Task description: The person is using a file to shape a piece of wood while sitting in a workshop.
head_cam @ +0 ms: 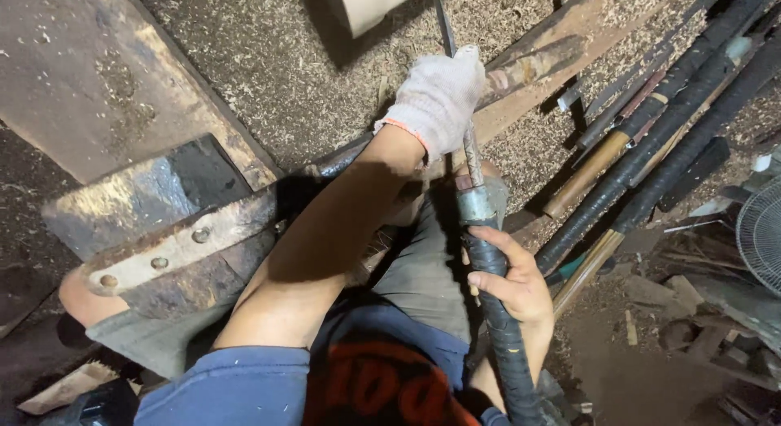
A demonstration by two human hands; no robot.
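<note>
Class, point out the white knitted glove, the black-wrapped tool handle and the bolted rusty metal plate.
white knitted glove (438, 96), head view, back of hand.
black-wrapped tool handle (506, 345), head view, lower wrapped shaft.
bolted rusty metal plate (183, 243), head view, flat face.

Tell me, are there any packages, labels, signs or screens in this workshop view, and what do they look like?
No packages, signs or screens show.
Shirt print: bottom centre, on the person's blue shirt; large orange shapes on a dark patch, partly cut off.
Pale bands: upper right, on the black-wrapped poles leaning there; too small to tell whether they are labels.
</note>
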